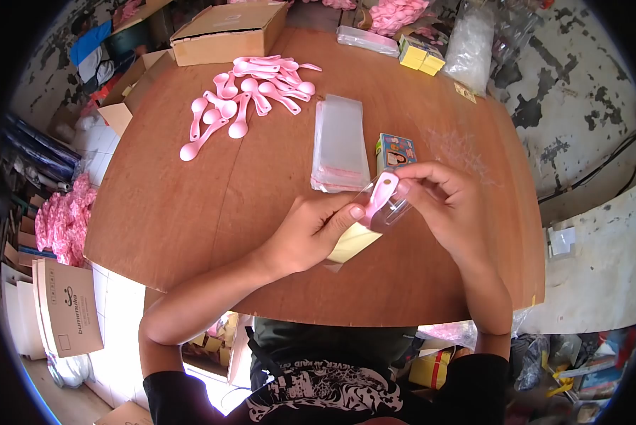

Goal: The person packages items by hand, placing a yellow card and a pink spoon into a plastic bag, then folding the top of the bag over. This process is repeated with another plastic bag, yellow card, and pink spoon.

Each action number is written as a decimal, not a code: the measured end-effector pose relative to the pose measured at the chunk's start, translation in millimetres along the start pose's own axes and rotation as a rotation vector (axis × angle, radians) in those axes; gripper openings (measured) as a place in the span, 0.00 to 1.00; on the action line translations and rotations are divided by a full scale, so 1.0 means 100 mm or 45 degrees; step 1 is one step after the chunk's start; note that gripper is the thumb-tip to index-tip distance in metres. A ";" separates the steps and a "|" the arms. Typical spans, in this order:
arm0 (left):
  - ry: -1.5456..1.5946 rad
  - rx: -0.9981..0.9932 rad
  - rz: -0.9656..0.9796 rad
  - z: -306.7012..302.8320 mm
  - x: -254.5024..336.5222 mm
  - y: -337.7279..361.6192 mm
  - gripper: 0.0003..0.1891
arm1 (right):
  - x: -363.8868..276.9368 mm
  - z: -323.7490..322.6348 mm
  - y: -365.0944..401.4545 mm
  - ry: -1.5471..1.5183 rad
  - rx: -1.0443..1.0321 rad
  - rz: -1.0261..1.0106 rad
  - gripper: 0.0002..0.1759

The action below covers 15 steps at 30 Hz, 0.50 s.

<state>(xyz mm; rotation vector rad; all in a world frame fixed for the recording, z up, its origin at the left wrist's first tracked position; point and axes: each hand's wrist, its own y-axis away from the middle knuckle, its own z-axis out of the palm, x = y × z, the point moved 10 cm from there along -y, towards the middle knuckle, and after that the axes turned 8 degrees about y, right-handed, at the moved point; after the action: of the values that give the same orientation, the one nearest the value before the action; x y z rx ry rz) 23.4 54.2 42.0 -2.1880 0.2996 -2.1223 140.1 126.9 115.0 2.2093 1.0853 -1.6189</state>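
Observation:
A pink spoon [383, 190] sits in a clear plastic bag [396, 211], its handle end pointing away from me. My left hand [311, 230] pinches the bagged spoon between thumb and fingers. A pale yellow card [354, 243] shows below it, partly hidden by that hand. With thumb and index finger closed, my right hand [442, 202] grips the bag's edge beside the handle tip. Just beyond my hands lie a stack of clear plastic bags [339, 138] and a small printed box [396, 151].
Many loose pink spoons [250, 88] lie on the wooden table [169, 219] at the far left. A cardboard box [229, 32] stands at the back edge. Yellow boxes [422, 55] and a bundle of plastic [468, 49] sit at the far right.

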 end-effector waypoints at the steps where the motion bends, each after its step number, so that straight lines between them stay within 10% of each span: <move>1: -0.002 0.002 0.005 0.02 0.00 0.00 0.20 | -0.14 -0.02 -0.02 0.120 0.010 -0.092 0.08; 5: 0.026 0.213 0.398 -0.22 0.27 0.04 0.24 | -0.83 -0.38 0.04 0.293 0.415 -0.777 0.10; 9: -0.107 0.330 0.506 -0.34 0.35 0.06 0.20 | -1.15 -0.12 -0.12 0.883 0.182 -0.841 0.14; 15: -0.128 0.420 0.652 -0.37 0.49 0.11 0.20 | -1.05 -0.03 0.00 0.379 0.025 -0.577 0.15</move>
<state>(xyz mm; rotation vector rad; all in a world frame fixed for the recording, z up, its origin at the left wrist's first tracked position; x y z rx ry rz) -13.6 36.5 89.6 -1.7847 0.4149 -1.6464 128.2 82.5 209.7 2.3945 1.7653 -1.4759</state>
